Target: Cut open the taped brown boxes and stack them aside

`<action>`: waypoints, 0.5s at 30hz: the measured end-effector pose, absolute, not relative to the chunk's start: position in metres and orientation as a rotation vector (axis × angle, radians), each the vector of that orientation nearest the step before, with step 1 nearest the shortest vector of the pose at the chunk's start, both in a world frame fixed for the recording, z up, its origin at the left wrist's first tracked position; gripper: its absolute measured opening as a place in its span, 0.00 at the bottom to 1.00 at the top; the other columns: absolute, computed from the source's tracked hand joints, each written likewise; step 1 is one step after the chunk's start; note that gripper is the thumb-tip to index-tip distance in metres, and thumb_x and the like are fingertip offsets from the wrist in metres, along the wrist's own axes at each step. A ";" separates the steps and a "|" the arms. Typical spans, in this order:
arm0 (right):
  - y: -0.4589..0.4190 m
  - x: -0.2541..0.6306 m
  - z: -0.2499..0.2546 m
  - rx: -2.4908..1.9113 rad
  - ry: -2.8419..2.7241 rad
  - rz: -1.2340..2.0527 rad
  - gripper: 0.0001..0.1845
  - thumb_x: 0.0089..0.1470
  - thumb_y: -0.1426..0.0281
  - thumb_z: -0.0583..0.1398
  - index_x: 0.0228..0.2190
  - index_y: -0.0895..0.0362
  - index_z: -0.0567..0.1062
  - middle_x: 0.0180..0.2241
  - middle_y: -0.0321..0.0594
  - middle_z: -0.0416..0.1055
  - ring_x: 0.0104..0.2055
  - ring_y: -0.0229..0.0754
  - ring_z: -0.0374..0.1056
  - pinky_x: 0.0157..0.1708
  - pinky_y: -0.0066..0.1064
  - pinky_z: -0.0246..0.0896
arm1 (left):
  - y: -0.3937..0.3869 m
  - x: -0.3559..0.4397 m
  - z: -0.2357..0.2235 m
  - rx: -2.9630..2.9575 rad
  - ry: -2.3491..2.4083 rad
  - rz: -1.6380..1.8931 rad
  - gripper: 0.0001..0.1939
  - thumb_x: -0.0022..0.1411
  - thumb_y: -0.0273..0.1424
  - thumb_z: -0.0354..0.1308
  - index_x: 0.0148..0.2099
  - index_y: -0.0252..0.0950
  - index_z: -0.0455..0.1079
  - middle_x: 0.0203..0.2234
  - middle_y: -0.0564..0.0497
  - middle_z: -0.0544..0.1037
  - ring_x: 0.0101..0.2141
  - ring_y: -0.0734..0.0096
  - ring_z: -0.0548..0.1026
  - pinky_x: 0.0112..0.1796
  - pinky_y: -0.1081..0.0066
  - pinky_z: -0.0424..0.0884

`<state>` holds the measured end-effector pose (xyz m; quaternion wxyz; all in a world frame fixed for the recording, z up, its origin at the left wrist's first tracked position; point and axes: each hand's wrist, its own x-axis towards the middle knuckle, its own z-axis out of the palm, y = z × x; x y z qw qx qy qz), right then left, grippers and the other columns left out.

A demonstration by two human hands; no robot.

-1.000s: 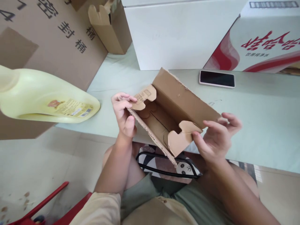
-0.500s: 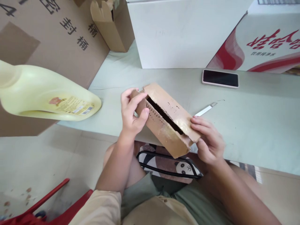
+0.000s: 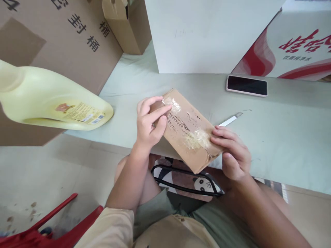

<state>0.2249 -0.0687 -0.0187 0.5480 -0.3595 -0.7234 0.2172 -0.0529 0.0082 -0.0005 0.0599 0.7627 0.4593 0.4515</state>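
A small brown cardboard box (image 3: 184,120) is held tilted between my two hands, over the near edge of the table. Its upper face is closed, with torn marks and shiny patches that look like tape or glue. My left hand (image 3: 151,122) grips the far left end, thumb and fingers on the upper face. My right hand (image 3: 234,151) holds the near right end, fingers on top and thumb at the side. Just beyond the right fingers lies a white-handled tool with a thin metal tip (image 3: 231,119), partly hidden by the hand.
A pale yellow bottle (image 3: 54,100) leans in from the left beside a large carton (image 3: 62,58). At the back stand a small open box (image 3: 129,27), a white box (image 3: 207,38) and a red-and-white carton (image 3: 292,44). A phone (image 3: 247,85) lies in front of them.
The dark gap between the box's two flaps has closed; the flaps now meet as one flat face. Both hands keep their hold at the ends, and the view has shifted slightly.
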 end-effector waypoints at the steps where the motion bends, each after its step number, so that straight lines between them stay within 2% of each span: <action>1: -0.069 0.226 -0.018 -0.855 -1.718 0.525 0.20 0.67 0.64 0.56 0.55 0.48 0.80 0.53 0.44 0.78 0.59 0.56 0.73 0.61 0.52 0.69 | 0.008 -0.053 0.000 2.298 1.387 1.369 0.23 0.76 0.47 0.47 0.53 0.48 0.82 0.57 0.46 0.76 0.58 0.53 0.72 0.61 0.48 0.68; 4: -0.073 0.227 -0.019 -0.886 -1.751 0.566 0.23 0.67 0.64 0.56 0.61 0.45 0.76 0.59 0.43 0.74 0.62 0.55 0.71 0.62 0.50 0.68 | 0.010 -0.055 -0.001 2.236 1.387 1.365 0.23 0.75 0.48 0.48 0.52 0.47 0.83 0.57 0.45 0.76 0.57 0.53 0.73 0.60 0.49 0.71; 7: -0.077 0.226 -0.023 -0.968 -1.659 0.638 0.27 0.67 0.59 0.57 0.65 0.44 0.69 0.64 0.44 0.70 0.65 0.57 0.68 0.64 0.53 0.65 | 0.013 -0.060 -0.004 2.155 1.418 1.367 0.23 0.75 0.49 0.49 0.52 0.47 0.83 0.58 0.46 0.75 0.58 0.54 0.73 0.61 0.50 0.71; 10: -0.076 0.224 -0.027 -1.154 -1.501 0.745 0.26 0.68 0.54 0.55 0.64 0.46 0.68 0.62 0.46 0.71 0.63 0.57 0.70 0.61 0.55 0.68 | 0.019 -0.069 -0.009 2.063 1.426 1.464 0.21 0.74 0.49 0.52 0.51 0.47 0.83 0.56 0.47 0.75 0.59 0.56 0.74 0.63 0.52 0.70; 15: -0.069 0.221 -0.033 -1.356 -1.323 0.995 0.26 0.67 0.48 0.56 0.56 0.50 0.73 0.55 0.47 0.77 0.55 0.53 0.75 0.51 0.47 0.74 | 0.028 -0.084 -0.009 1.725 1.531 1.580 0.18 0.72 0.46 0.55 0.49 0.45 0.83 0.55 0.48 0.74 0.59 0.57 0.75 0.62 0.57 0.72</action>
